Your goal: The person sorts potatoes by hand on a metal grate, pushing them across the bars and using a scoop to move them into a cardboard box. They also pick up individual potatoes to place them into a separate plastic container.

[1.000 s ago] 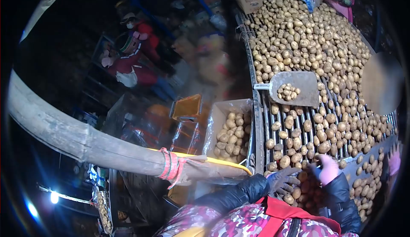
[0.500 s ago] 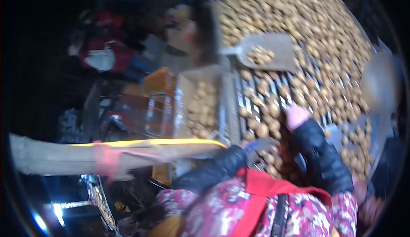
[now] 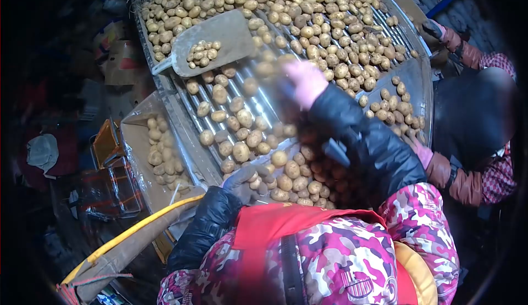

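Note:
My right hand [image 3: 306,83], in a pink glove, reaches over the metal rollers [image 3: 256,104] among the potatoes [image 3: 330,35]. Its fingers are smeared by motion, so what they hold is unclear. Near my body, my left hand [image 3: 246,182] wears a grey glove and has its fingers curled at a few small potatoes [image 3: 256,182], beside the heap of potatoes [image 3: 294,181] at the roller end. A metal scoop [image 3: 234,35] holding several small potatoes [image 3: 203,54] lies left of my right hand.
A lined carton [image 3: 137,119] of potatoes stands at the left. On the right, a co-worker [image 3: 470,118] in dark headwear has a hand at a side tray [image 3: 421,93] of potatoes. A yellow-edged strip [image 3: 132,233] crosses the lower left.
The view has turned and become sharper. My right hand has moved farther out over the rollers, toward the scoop. My left hand, hidden before, now shows at the near potatoes.

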The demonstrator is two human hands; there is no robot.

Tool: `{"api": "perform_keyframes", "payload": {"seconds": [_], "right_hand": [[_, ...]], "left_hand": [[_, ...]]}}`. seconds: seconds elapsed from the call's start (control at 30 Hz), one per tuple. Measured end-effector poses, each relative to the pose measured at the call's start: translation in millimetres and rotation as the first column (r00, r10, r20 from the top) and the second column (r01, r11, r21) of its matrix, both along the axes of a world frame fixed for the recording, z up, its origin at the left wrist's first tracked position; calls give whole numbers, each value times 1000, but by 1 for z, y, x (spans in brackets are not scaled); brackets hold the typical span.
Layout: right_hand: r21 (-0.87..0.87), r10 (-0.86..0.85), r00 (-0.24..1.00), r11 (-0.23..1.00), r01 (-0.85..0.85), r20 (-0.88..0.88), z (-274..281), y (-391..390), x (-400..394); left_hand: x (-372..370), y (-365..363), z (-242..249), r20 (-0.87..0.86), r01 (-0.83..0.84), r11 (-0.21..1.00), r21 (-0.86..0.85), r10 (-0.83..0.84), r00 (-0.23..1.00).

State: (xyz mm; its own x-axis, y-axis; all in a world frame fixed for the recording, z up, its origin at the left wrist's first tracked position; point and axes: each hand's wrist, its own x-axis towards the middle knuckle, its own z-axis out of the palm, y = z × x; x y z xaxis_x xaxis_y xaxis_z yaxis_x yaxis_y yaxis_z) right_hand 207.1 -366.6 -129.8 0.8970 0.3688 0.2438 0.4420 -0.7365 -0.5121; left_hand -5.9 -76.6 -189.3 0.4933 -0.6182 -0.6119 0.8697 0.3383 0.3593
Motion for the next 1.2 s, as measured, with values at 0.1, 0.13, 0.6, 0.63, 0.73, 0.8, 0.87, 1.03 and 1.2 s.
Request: {"api": "perform_keyframes", "payload": {"seconds": [0.1, 0.13, 0.6, 0.63, 0.73, 0.8, 0.87, 1.03, 1.2], "right_hand": [[-298, -220, 975, 929, 221, 37, -15, -5, 55], [-356, -264, 963, 896, 263, 48, -24, 2, 63], [192, -158, 804, 928, 319, -573, 2, 22, 101], [-135, -255, 881, 966, 219, -397, -6, 23, 136], [-350, -446, 831, 877, 331, -332, -14, 49, 143], [-276, -383, 871, 912, 303, -308, -39, 43, 141], [-217, -309, 899, 944, 250, -311, -46, 28, 121], [190, 210, 891, 971, -143, -402, 4, 17, -1], [81, 256, 952, 966, -246, -169, 22, 14, -13]], "left_hand": [[16, -8, 28, -27, 58, 995, -86, -60, 998], [16, -4, 22, -55, 25, 992, -121, -31, 998], [-4, 9, -3, -179, -100, 976, -192, 65, 982], [-14, 13, -24, -248, -222, 937, -270, 155, 956], [-5, 10, -11, -192, -142, 963, -230, 98, 977], [2, 6, 4, -165, -97, 977, -188, 66, 984], [8, 2, 14, -135, -58, 987, -151, 37, 990], [25, -12, 31, -279, -178, 952, -251, 105, 955], [25, -6, 21, -278, -245, 880, -406, 137, 951]]}}
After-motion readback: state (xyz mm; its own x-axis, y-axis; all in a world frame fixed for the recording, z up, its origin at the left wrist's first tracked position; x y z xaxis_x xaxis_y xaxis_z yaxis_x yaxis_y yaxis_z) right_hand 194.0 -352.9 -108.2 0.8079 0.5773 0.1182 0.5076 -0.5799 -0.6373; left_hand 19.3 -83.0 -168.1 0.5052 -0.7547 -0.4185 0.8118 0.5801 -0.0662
